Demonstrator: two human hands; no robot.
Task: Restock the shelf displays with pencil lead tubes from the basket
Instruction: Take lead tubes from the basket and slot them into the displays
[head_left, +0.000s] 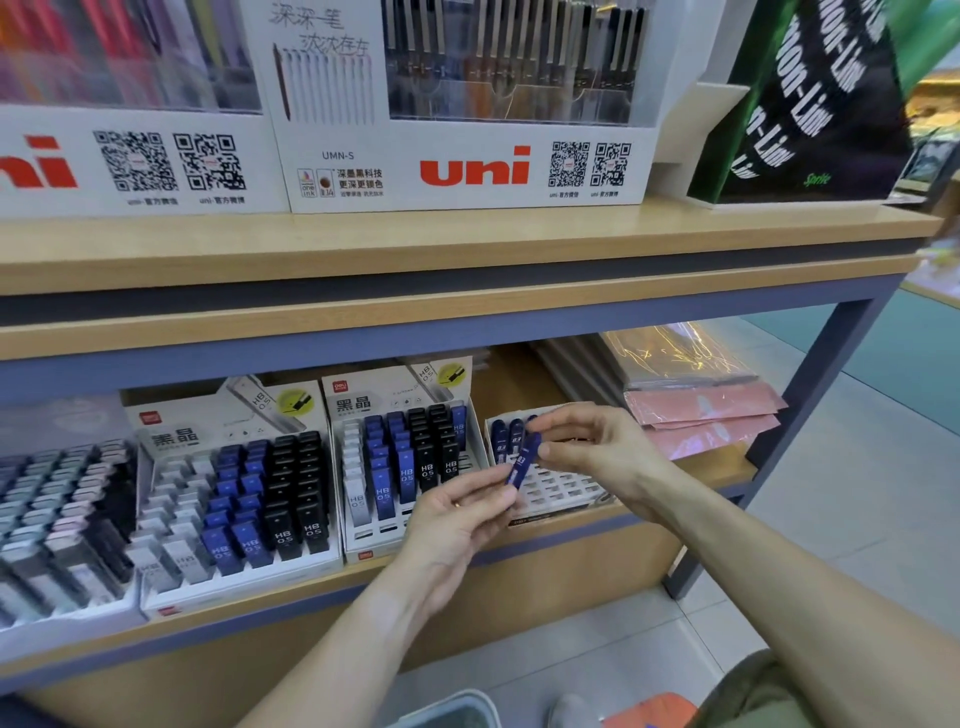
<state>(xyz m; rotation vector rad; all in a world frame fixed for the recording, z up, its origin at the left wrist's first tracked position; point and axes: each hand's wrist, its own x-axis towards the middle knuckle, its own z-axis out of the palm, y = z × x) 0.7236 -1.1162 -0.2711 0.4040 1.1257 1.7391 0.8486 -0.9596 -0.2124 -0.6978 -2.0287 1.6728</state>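
1. Blue lead tube held tilted in the air, just in front of the nearly empty display tray, above its white slot grid.
2. Left hand pinching the tube's lower end between thumb and fingertips.
3. Right hand pinching the upper end, fingers curled around it.
4. A few blue tubes standing at the back left of that tray; most slots bare.
5. Fuller HB 0.5 display just left of the tray.
6. Basket rim, probably, low in view, well below the tray.
7. Risks: tube slipping during a handover between hands; landing askew across two slots; knocking the standing tubes; going into the wrong grade's display.
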